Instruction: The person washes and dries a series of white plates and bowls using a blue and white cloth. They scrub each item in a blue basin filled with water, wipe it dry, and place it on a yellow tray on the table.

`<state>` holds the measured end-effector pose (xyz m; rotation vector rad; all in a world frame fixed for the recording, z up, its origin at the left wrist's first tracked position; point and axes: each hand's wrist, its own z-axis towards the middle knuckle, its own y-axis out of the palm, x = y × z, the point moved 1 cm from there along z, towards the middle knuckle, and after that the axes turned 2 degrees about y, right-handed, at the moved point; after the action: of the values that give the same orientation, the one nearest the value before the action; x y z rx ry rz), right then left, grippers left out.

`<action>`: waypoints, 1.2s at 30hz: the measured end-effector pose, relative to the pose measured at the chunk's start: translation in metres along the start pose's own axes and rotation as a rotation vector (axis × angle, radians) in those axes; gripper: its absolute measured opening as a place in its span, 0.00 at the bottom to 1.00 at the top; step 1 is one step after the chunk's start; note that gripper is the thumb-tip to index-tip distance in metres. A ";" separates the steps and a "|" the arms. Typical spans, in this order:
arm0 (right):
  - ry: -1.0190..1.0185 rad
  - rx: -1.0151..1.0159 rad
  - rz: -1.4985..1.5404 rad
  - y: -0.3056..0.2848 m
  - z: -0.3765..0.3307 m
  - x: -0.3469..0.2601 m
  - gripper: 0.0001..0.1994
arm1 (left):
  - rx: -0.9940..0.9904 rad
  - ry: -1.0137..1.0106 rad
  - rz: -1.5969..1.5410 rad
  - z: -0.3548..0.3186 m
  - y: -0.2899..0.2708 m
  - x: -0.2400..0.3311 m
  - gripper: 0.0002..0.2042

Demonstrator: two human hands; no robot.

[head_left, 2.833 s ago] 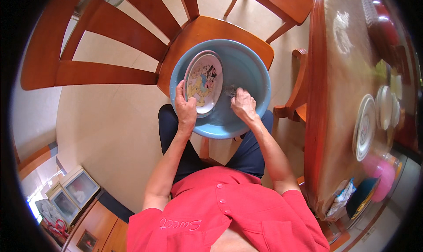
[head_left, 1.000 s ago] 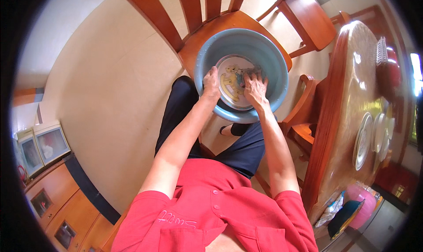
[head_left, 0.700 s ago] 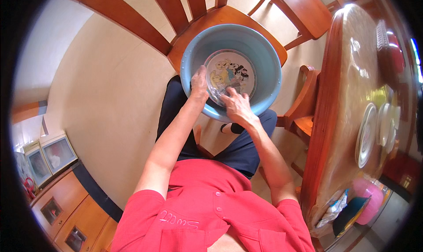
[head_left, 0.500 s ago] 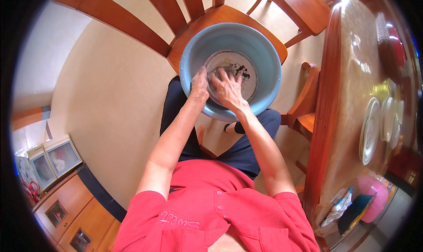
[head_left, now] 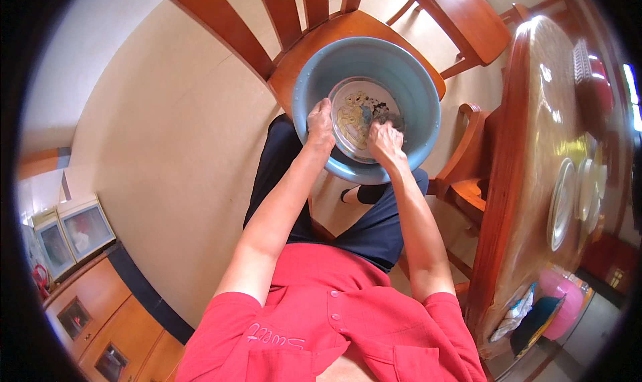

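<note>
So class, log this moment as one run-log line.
left hand: grips plate rim | right hand: on plate face | plate: inside blue basin | basin: on wooden chair

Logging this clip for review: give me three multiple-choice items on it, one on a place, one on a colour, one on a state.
1. Where does the basin stand?
A. on a chair seat
B. on the table
C. on the floor

2. What colour is the basin?
A. red
B. blue
C. white

3. How does the left hand hold the plate?
A. it is clear of it
B. it lies flat on its middle
C. it grips its left rim

Answers: 1 A, the wooden chair seat shows under the basin. 2 B, its wall is light blue. 3 C, the fingers close on the rim while the right hand rests on the plate's face.
</note>
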<state>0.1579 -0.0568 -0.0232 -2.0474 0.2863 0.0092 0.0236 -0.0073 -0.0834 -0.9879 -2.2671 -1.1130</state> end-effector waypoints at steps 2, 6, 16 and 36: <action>-0.083 0.120 0.037 0.008 -0.024 -0.009 0.12 | 0.005 0.007 0.011 -0.002 0.001 0.001 0.14; -0.248 0.168 0.166 0.005 -0.040 -0.046 0.16 | -0.033 0.025 0.041 0.006 -0.004 -0.003 0.14; -0.073 0.331 -0.038 0.005 0.038 -0.011 0.24 | -0.057 -0.070 -0.079 0.012 -0.009 -0.009 0.13; -0.291 0.405 -0.014 0.010 0.009 -0.042 0.21 | 0.052 0.000 0.072 0.004 -0.001 -0.001 0.13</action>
<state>0.1157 -0.0449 -0.0314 -1.6189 0.0819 0.2222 0.0233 -0.0048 -0.0864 -1.0399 -2.2312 -1.0186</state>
